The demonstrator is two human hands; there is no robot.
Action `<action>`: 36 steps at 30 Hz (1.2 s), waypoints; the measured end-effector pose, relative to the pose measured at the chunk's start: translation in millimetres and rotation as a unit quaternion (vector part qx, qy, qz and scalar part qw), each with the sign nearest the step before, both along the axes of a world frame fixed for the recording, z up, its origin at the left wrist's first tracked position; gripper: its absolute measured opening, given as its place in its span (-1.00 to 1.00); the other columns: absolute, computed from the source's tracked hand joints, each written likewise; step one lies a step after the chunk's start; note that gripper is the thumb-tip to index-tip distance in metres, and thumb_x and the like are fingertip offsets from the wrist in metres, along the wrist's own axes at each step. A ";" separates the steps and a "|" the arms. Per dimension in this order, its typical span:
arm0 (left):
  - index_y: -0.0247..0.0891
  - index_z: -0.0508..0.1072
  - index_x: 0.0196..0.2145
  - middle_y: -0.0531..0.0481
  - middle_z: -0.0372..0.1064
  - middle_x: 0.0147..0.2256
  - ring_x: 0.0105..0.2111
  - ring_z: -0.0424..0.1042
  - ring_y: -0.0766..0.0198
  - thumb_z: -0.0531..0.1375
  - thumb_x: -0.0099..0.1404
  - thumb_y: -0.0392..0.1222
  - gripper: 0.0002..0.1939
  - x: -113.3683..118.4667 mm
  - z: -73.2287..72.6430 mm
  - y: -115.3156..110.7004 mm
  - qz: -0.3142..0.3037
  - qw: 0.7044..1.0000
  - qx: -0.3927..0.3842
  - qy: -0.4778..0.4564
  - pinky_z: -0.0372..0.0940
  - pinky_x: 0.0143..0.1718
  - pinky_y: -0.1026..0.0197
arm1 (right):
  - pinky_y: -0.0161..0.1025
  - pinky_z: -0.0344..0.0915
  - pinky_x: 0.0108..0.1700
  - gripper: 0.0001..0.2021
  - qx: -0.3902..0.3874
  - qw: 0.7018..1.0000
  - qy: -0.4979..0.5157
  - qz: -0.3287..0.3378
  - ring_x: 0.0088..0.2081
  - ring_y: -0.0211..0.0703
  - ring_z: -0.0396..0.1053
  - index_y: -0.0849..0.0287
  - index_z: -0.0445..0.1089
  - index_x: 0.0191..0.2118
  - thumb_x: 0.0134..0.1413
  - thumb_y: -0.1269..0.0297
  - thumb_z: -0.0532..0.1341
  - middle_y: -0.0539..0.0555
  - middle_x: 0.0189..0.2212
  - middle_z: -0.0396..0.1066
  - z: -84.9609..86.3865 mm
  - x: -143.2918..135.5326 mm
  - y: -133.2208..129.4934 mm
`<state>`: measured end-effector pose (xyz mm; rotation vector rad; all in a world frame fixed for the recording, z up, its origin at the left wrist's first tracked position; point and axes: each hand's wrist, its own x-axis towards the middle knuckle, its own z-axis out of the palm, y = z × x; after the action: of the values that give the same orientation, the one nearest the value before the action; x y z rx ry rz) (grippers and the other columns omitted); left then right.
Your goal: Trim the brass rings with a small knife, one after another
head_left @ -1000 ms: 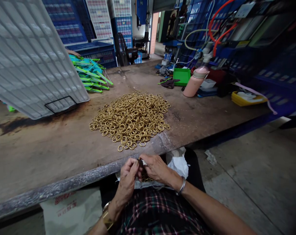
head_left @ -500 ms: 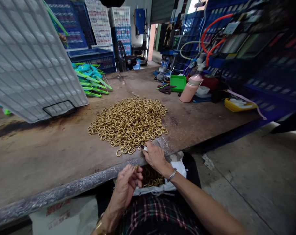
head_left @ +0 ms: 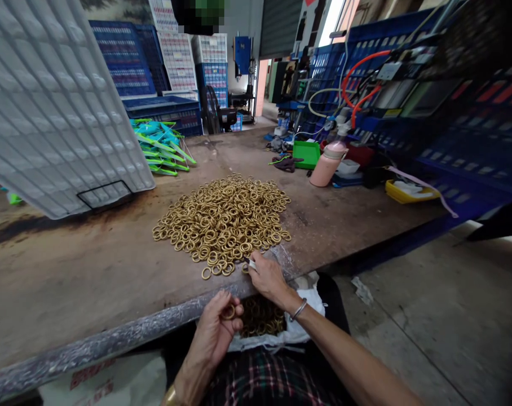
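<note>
red print [head_left: 92, 374], pale bag [head_left: 144, 376], illegible

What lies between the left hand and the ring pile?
In the head view, the table's grey edge runs between left hand and pile.

Brown table [head_left: 340, 225] bears a brass ring pile [head_left: 226, 217].
</note>
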<state>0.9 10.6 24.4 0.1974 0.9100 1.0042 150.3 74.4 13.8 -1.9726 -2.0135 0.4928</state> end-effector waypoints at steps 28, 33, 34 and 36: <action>-0.26 0.30 -0.41 0.16 0.21 -0.58 -0.69 0.13 0.49 0.17 0.13 0.08 -0.68 1.6 -3.3 3.7 -0.090 0.962 0.142 0.215 0.01 -0.69 0.40 | -0.40 0.00 -0.48 -0.82 -0.071 0.924 0.366 0.087 -0.53 -0.37 0.04 0.18 0.20 -0.49 0.08 0.27 0.03 -0.14 -0.61 0.08 9.8 -14.5 -28.8; -0.26 0.28 -0.44 0.15 0.22 -0.58 -0.68 0.15 0.49 0.20 0.10 0.06 -0.68 2.6 -1.7 1.4 -0.082 0.968 0.143 0.191 0.03 -0.68 0.39 | -0.39 0.06 -0.45 -0.82 -0.076 0.918 0.380 0.085 -0.52 -0.35 0.11 0.18 0.23 -0.45 0.10 0.26 0.01 -0.12 -0.59 0.16 9.8 -14.2 -30.0; -0.26 0.28 -0.44 0.16 0.22 -0.58 -0.67 0.15 0.49 0.21 0.10 0.05 -0.69 3.1 -1.3 0.9 -0.081 0.970 0.141 0.183 0.02 -0.68 0.39 | -0.39 0.08 -0.44 -0.81 -0.078 0.914 0.389 0.085 -0.51 -0.35 0.13 0.19 0.23 -0.45 0.11 0.25 0.01 -0.11 -0.59 0.18 10.0 -13.9 -30.1; -0.26 0.28 -0.44 0.16 0.22 -0.57 -0.68 0.14 0.50 0.22 0.09 0.04 -0.69 4.3 -0.5 -0.1 -0.079 0.974 0.137 0.163 0.02 -0.68 0.40 | -0.38 0.11 -0.41 -0.80 -0.083 0.904 0.411 0.087 -0.49 -0.33 0.16 0.19 0.23 -0.45 0.12 0.24 -0.01 -0.10 -0.57 0.21 10.0 -13.1 -30.1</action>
<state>5.1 10.6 24.0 0.6736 1.0327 0.9610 137.2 44.3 23.8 -1.2951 -1.6070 1.3131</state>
